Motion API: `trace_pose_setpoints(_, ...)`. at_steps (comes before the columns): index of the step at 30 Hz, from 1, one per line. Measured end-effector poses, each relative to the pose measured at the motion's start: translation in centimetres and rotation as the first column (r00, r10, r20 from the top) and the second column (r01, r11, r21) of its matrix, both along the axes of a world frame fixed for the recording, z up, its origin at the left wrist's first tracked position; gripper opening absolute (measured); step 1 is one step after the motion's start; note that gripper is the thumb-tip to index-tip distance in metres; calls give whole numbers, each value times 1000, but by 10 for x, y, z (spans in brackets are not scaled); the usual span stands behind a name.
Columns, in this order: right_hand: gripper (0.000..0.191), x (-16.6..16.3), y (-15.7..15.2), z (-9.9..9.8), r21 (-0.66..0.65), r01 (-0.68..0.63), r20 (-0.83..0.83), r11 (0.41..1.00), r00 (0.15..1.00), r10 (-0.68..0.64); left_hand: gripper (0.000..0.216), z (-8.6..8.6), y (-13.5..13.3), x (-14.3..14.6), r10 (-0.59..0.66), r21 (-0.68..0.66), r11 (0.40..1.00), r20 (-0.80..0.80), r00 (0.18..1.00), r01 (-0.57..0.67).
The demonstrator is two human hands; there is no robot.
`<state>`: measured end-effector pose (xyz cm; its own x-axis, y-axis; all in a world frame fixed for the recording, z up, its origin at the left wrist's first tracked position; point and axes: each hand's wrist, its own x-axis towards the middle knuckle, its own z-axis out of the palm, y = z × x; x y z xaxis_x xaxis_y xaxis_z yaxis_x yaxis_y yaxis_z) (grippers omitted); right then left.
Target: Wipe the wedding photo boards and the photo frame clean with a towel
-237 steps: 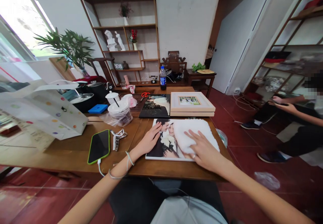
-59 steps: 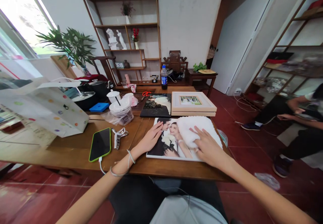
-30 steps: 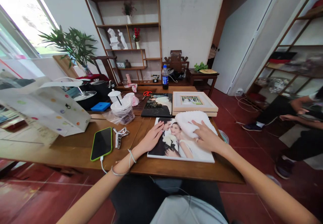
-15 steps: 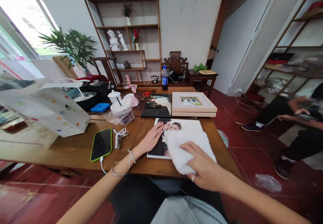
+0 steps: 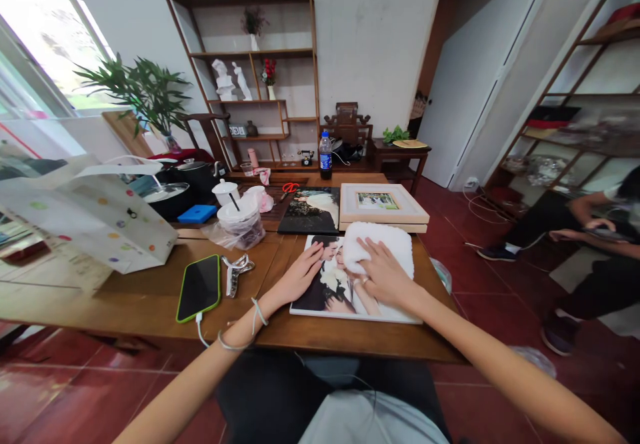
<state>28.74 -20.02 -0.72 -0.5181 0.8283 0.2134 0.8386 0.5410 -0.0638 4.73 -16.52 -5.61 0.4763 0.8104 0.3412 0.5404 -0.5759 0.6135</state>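
A wedding photo panel (image 5: 334, 283) with white edges lies flat on the wooden table in front of me. On its left part my left hand (image 5: 300, 276) rests with the fingers stretched out, holding nothing. My right hand (image 5: 384, 272) presses a fluffy white cloth (image 5: 395, 241) onto the panel's upper right area, fingers gripping and spread over it. The cloth hides part of the picture and reaches the panel's far edge. Just beyond lie a dark photo panel (image 5: 311, 212) and light wooden picture frames (image 5: 415, 214), stacked.
To the left are a phone (image 5: 200, 289) on a charging cable, a silver hair clip (image 5: 235, 274), a bagged cup (image 5: 239, 221) and a paper bag (image 5: 135, 224). Red scissors (image 5: 290, 189) and a bottle (image 5: 325, 156) stand farther back. A seated person (image 5: 590, 224) is at right.
My right hand has pushed the cloth away from me, from the panel's near right part to its far edge, uncovering the lower picture. My left hand stays in place.
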Motion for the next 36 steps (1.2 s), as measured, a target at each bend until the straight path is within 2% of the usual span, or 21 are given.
trace_pose_setpoints(5, 35, -50, -35, 0, 14, -66, 78, 998, 995, 64, 46, 3, -1, 0, 2, -79, 997, 65, 998, 4)
trace_pose_setpoints(9, 37, -88, -74, -6, 27, -156, 127, 987, 980, 152, 48, 9, -5, 0, 42, -66, 997, 196, 980, -30)
trace_pose_setpoints(12, 34, -98, -96, -7, 24, -265, 141, 964, 955, 259, 48, 12, -6, 0, 59, -44, 998, 232, 971, -50)
trace_pose_setpoints(15, 29, -89, -101, -3, -9, -312, 84, 950, 947, 311, 47, 14, -7, 0, 77, -39, 997, 220, 972, -70)
trace_pose_setpoints(20, 28, -49, -78, 6, -112, -234, -75, 966, 971, 227, 43, 15, -9, 0, 11, -13, 1000, 146, 989, -9)
trace_pose_setpoints(26, 21, 0, -39, 17, -128, -67, -44, 990, 997, 61, 38, 11, -9, 0, 8, 51, 999, 51, 999, -11)
trace_pose_setpoints(29, 24, 16, -22, 23, -120, 41, -17, 992, 999, -43, 39, 10, -9, 0, 11, 67, 998, 22, 1000, -12)
trace_pose_setpoints(33, 30, 19, -1, 28, -89, 17, -71, 996, 997, -23, 38, 10, -9, 0, 1, 72, 997, 10, 1000, -2)
trace_pose_setpoints(36, 25, 3, 17, 33, -115, -62, -152, 991, 987, 44, 38, 9, -8, 0, -5, 84, 996, 19, 1000, 4)
